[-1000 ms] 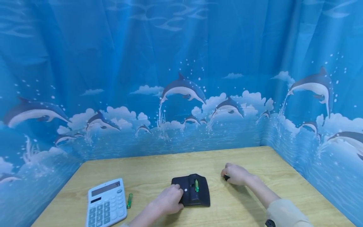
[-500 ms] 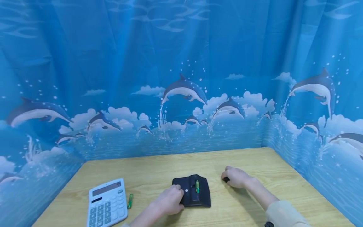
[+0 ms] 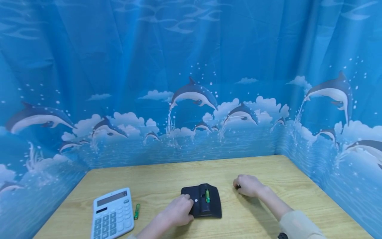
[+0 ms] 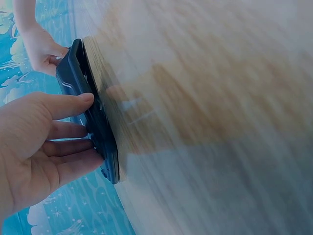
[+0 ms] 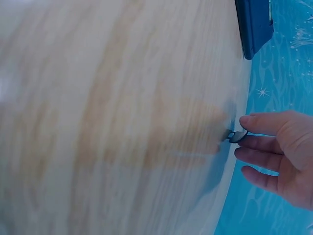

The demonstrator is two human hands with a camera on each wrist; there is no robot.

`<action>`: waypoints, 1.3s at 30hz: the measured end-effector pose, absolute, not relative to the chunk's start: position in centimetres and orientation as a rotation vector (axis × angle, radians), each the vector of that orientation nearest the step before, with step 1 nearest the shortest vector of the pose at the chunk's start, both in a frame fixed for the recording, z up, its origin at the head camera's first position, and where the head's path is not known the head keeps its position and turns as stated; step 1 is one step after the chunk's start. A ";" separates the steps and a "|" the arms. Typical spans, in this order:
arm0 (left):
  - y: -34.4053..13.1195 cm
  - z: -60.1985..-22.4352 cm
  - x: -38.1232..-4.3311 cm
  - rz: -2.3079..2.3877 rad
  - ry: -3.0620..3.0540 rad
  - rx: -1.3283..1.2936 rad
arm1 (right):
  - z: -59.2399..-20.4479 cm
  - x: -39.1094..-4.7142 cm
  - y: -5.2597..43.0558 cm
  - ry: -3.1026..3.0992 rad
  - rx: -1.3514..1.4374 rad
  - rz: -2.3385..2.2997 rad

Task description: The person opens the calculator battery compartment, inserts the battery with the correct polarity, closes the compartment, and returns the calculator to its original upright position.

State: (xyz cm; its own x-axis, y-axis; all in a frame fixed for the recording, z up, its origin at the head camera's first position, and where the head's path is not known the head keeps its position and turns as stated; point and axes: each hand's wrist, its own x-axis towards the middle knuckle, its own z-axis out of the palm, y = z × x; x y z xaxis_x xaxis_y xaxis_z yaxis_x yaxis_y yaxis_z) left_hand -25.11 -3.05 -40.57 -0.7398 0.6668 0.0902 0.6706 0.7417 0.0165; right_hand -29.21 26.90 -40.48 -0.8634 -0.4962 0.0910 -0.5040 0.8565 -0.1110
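Observation:
A flat black device (image 3: pixel 206 209) lies on the table in the head view, its raised back part uppermost. A green battery (image 3: pixel 207 196) sits in an uncovered slot in it. My left hand (image 3: pixel 179 209) holds the device's left edge; in the left wrist view, thumb and fingers (image 4: pixel 73 129) grip that edge. To the device's right, my right hand (image 3: pixel 248 186) pinches a small dark piece just over the tabletop. The right wrist view has this small piece (image 5: pixel 238 136) between thumb and forefinger; its kind cannot be told, as the fingers cover much of it.
A white calculator (image 3: pixel 112 214) lies at the left of the wooden table (image 3: pixel 161 179). Beside its right edge is a second green battery (image 3: pixel 137 211). A blue curtain with dolphins (image 3: pixel 191 142) borders the table at the back and sides.
The right hand has turned the small dark piece slightly within its fingers, staying in nearly the same place. The left hand and the device have kept still. The head view shifted slightly at first.

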 end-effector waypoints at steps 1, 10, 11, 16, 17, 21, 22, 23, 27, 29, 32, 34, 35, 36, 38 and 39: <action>-3.0 -40.6 -25.1 -0.076 -2.858 -1.099 | -40.4 -29.2 26.9 -2.975 0.798 0.214; -3.0 -40.5 -25.1 -0.077 -2.886 -1.094 | -40.1 -29.2 26.9 -3.013 0.790 0.314; -3.0 -40.5 -25.1 -0.081 -2.893 -1.094 | -40.1 -29.1 26.9 -3.015 0.788 0.332; -3.0 -40.5 -25.2 -0.088 -2.912 -1.097 | -40.2 -29.0 26.6 -3.029 0.746 0.443; -3.0 -40.6 -25.2 -0.089 -2.911 -1.097 | -40.2 -28.9 26.6 -3.032 0.733 0.460; -3.0 -40.6 -25.2 -0.093 -2.901 -1.091 | -40.2 -28.9 26.2 -3.036 0.680 0.503; -3.0 -40.6 -25.2 -0.093 -2.898 -1.090 | -40.2 -28.9 26.2 -3.034 0.669 0.515; -3.0 -40.6 -25.2 -0.093 -2.894 -1.091 | -40.2 -28.9 26.1 -3.035 0.656 0.526; -3.1 -40.6 -25.2 -0.084 -2.882 -1.097 | -40.4 -29.0 25.8 -3.022 0.654 0.642; -3.1 -40.6 -25.3 -0.083 -2.879 -1.102 | -40.4 -29.0 25.7 -3.004 0.676 0.720; -3.1 -40.6 -25.3 -0.080 -2.870 -1.109 | -40.2 -29.2 25.4 -2.965 0.728 0.821; -3.1 -40.6 -25.3 -0.084 -2.873 -1.113 | -39.9 -29.2 25.1 -2.941 0.760 0.879; -3.2 -40.6 -25.3 -0.086 -2.879 -1.114 | -39.8 -29.2 24.9 -2.930 0.777 0.902; -3.2 -40.6 -25.3 -0.087 -2.883 -1.114 | -39.7 -29.2 24.7 -2.920 0.784 0.921; -3.1 -40.6 -25.3 -0.086 -2.895 -1.113 | -39.5 -29.2 24.4 -2.896 0.810 0.954; -3.1 -40.6 -25.3 -0.085 -2.900 -1.112 | -39.5 -29.2 24.2 -2.888 0.815 0.962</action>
State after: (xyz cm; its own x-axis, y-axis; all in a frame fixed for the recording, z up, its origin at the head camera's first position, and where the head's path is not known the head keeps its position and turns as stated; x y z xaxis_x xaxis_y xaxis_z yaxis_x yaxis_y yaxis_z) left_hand -25.33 -3.12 -40.58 -0.7432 0.6670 0.0521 0.6689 0.7423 0.0388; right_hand -29.24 24.21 -39.50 -0.8661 -0.4771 0.1489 -0.4711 0.6797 -0.5622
